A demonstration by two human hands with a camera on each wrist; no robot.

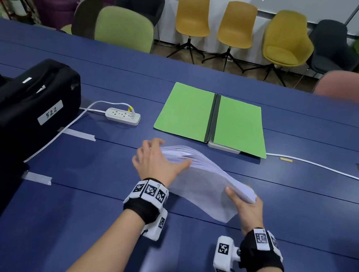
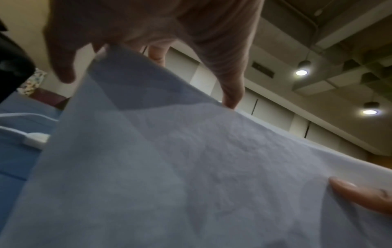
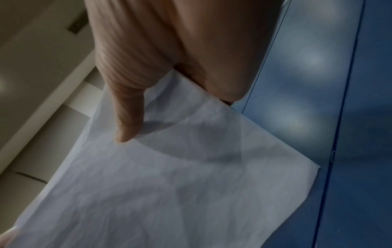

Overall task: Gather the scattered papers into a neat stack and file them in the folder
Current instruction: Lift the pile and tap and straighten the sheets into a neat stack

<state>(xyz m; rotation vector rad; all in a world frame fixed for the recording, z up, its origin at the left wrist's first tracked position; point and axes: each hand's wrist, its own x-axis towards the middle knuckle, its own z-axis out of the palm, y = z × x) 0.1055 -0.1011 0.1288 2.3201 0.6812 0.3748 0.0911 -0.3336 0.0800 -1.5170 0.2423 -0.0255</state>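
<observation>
Above the desk point(image 1: 277, 222), left hand point(image 1: 157, 163) and right hand point(image 1: 245, 208) each grip the bowed papers point(image 1: 204, 177); squaring their edges first should ease filing in the open folder point(image 1: 187, 111).

Bare forearms. Behind the fingers, each wrist wears a black band point(image 1: 141, 209) ringed with white blocks printed with black square codes; a white camera point(image 1: 224, 255) with a black cable hangs below.

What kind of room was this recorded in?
Probably an office meeting room: a long dark-blue table, a row of upholstered chairs in mixed colours along the wall, and a white power strip on the table.
</observation>
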